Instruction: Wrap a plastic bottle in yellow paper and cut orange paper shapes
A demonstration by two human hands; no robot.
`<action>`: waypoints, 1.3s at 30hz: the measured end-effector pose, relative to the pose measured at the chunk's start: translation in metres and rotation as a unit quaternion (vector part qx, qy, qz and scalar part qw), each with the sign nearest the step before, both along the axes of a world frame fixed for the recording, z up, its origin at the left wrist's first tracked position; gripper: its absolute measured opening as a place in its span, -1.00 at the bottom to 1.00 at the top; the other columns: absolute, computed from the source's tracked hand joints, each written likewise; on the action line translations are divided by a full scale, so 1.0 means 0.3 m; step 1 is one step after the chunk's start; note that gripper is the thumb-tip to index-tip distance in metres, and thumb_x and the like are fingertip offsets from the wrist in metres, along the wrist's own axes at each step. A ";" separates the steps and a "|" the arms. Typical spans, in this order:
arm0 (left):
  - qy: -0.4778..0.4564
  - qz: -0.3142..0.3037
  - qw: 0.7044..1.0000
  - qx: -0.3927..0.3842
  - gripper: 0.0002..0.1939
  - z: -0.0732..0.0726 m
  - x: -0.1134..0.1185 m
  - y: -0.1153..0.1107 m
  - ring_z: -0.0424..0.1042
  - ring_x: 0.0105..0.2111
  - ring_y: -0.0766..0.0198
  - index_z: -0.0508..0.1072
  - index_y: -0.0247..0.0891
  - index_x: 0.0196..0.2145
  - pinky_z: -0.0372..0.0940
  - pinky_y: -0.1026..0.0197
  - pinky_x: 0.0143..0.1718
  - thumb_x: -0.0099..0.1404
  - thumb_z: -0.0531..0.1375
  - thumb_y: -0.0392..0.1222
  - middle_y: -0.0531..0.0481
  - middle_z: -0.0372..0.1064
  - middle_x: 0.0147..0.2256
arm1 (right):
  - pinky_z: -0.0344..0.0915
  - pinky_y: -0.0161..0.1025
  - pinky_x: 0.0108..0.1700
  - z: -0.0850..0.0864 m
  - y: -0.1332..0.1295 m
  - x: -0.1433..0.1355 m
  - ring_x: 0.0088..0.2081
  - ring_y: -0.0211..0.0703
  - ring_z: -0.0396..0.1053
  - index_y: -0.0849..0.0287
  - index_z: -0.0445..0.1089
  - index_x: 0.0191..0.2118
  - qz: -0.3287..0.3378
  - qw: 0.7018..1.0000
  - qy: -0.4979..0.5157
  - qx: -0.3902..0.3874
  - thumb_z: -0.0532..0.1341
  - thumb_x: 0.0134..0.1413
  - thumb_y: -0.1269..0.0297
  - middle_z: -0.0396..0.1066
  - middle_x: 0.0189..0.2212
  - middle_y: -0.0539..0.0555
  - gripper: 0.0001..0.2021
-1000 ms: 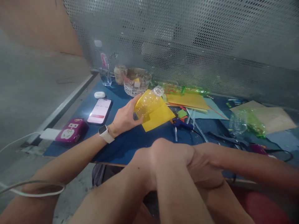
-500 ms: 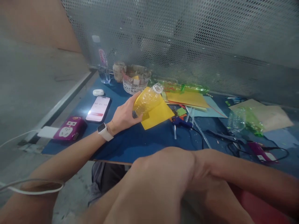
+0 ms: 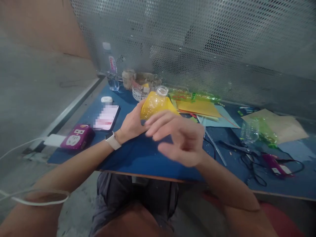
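My left hand [image 3: 132, 123], a watch on its wrist, is wrapped round the side of a clear plastic bottle [image 3: 156, 101]. The bottle's open neck points up and tilts away from me. Behind it, a yellow sheet of paper [image 3: 172, 109] shows through the plastic. My right hand [image 3: 181, 138] hovers in front of the bottle, fingers apart and bent, somewhat smeared by motion. Nothing shows in its grasp. It covers the lower part of the bottle and sheet from view.
Left on the blue table stand a phone [image 3: 107, 117], a purple power socket [image 3: 77, 136] and a water bottle [image 3: 113, 77]. A basket [image 3: 139, 93] is behind. Rightward lie coloured papers [image 3: 199, 108], scissors [image 3: 238, 147] and green plastic pieces [image 3: 268, 131]. Metal mesh [image 3: 197, 49] closes the back.
My right hand has come up from low near my body to in front of the bottle, opening out. The bottle has turned more upright in my left hand.
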State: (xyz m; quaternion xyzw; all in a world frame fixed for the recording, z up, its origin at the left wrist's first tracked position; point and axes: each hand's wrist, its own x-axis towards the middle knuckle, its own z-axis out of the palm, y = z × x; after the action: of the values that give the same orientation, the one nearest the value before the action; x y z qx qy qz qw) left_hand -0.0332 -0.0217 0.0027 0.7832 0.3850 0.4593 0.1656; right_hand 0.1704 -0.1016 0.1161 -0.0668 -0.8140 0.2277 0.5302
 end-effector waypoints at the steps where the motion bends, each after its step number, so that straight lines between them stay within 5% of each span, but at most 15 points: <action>1: -0.007 0.001 1.000 0.009 0.02 -0.004 0.003 0.007 0.64 0.29 -0.23 0.13 -0.07 0.61 0.65 -0.23 0.26 0.36 0.51 -0.05 -0.25 0.48 0.44 | 0.67 0.12 0.15 -0.011 0.032 0.046 -0.03 0.07 0.72 -0.07 0.63 -0.02 -0.092 0.996 0.007 0.011 0.46 0.37 0.24 0.72 -0.14 0.03 -0.88; 3: -0.022 0.004 0.999 0.031 0.00 -0.011 0.007 0.020 0.64 0.30 -0.21 0.15 -0.16 0.58 0.62 -0.20 0.28 0.33 0.49 -0.11 -0.31 0.50 0.40 | 0.56 0.30 0.29 -0.043 0.097 0.153 0.07 0.18 0.67 -0.11 0.64 0.00 -0.272 0.962 -0.014 0.034 0.45 0.36 0.30 0.70 -0.07 0.07 -0.83; 6: -0.039 0.016 0.998 0.045 -0.05 -0.024 0.008 0.036 0.64 0.27 -0.18 0.19 -0.20 0.54 0.60 -0.18 0.29 0.34 0.49 -0.08 -0.33 0.51 0.36 | 0.44 0.41 0.43 -0.123 0.172 0.295 0.27 0.32 0.55 -0.07 0.59 0.17 -0.386 0.922 -0.033 -0.018 0.50 0.35 -0.05 0.60 0.14 0.20 -0.61; 10: -0.035 0.013 0.999 0.037 -0.11 -0.037 -0.005 0.049 0.65 0.22 -0.16 0.23 -0.21 0.50 0.60 -0.19 0.25 0.36 0.48 -0.04 -0.31 0.52 0.30 | 0.47 0.34 0.42 -0.272 0.197 0.331 0.39 0.37 0.51 -0.10 0.41 0.46 -0.252 0.944 -0.070 -0.203 0.39 0.19 -0.60 0.51 0.41 0.25 -0.07; 13: -0.029 -0.015 0.999 0.035 -0.17 -0.040 -0.013 0.046 0.63 0.24 -0.17 0.28 -0.19 0.45 0.60 -0.20 0.27 0.38 0.49 0.02 -0.31 0.49 0.30 | 0.36 0.30 0.56 -0.376 0.184 0.275 0.56 0.37 0.37 -0.10 0.43 0.49 -0.159 0.939 -0.047 -0.301 0.29 0.15 -0.73 0.48 0.49 0.21 0.03; 17: -0.032 -0.045 0.998 -0.004 -0.19 -0.032 -0.008 0.024 0.66 0.18 -0.17 0.33 -0.16 0.41 0.63 -0.21 0.19 0.41 0.50 0.18 -0.27 0.53 0.23 | 0.41 0.36 0.55 -0.447 0.174 0.228 0.57 0.32 0.38 -0.14 0.53 0.39 -0.143 0.880 0.088 -0.444 0.07 0.22 -0.80 0.67 0.30 0.16 0.00; 21: -0.010 -0.072 0.997 0.012 -0.22 -0.017 -0.001 0.005 0.66 0.19 -0.19 0.38 -0.16 0.38 0.63 -0.21 0.18 0.42 0.49 0.24 -0.29 0.54 0.21 | 0.56 0.44 0.41 -0.429 0.151 0.238 0.51 0.42 0.47 -0.12 0.61 0.32 -0.092 0.823 0.151 -0.539 -0.02 0.18 -0.86 0.72 0.22 0.18 0.05; 24: -0.005 -0.059 0.998 0.014 -0.25 -0.012 -0.002 0.005 0.68 0.16 -0.17 0.36 -0.17 0.36 0.64 -0.16 0.13 0.45 0.47 0.26 -0.28 0.54 0.20 | 0.57 0.42 0.39 -0.402 0.139 0.232 0.49 0.43 0.48 -0.09 0.64 0.30 -0.075 0.828 0.131 -0.539 -0.07 0.23 -0.84 0.71 0.24 0.18 0.06; 29: -0.012 -0.009 1.000 -0.013 -0.21 -0.021 0.002 0.016 0.72 0.03 -0.13 0.37 -0.15 0.26 0.63 -0.07 -0.04 0.33 0.54 0.31 -0.22 0.59 0.09 | 0.48 0.37 0.50 -0.401 0.148 0.181 0.48 0.33 0.50 -0.20 0.59 0.37 -0.088 0.884 0.074 -0.453 0.43 0.35 -0.38 0.59 0.41 0.07 -0.36; 35: -0.037 -0.020 0.998 -0.047 -0.47 -0.009 0.012 0.006 0.58 -0.28 0.20 0.36 -0.14 -0.09 0.49 0.17 -0.30 0.34 0.58 0.14 0.02 0.55 -0.18 | 0.47 0.41 0.52 -0.437 0.141 0.148 0.50 0.35 0.44 -0.24 0.32 0.60 -0.116 0.917 0.026 -0.382 0.52 0.27 -0.35 0.40 0.56 0.15 -0.10; 39: -0.028 -0.100 0.995 -0.011 -0.69 0.006 0.018 -0.006 0.54 -0.20 0.26 0.34 -0.16 -0.23 0.47 0.25 -0.30 0.47 0.43 -0.11 -0.05 0.57 -0.07 | 0.45 0.36 0.52 -0.452 0.134 0.135 0.44 0.31 0.49 -0.19 0.16 0.64 -0.131 0.922 0.027 -0.362 0.54 0.28 -0.28 0.38 0.53 0.26 -0.01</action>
State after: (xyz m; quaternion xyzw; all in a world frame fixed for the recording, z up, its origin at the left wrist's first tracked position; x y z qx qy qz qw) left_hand -0.0279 -0.0234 0.0045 0.8027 0.3050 0.4579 0.2300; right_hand 0.2110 -0.0614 -0.0193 -0.3546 -0.6451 0.4371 0.5167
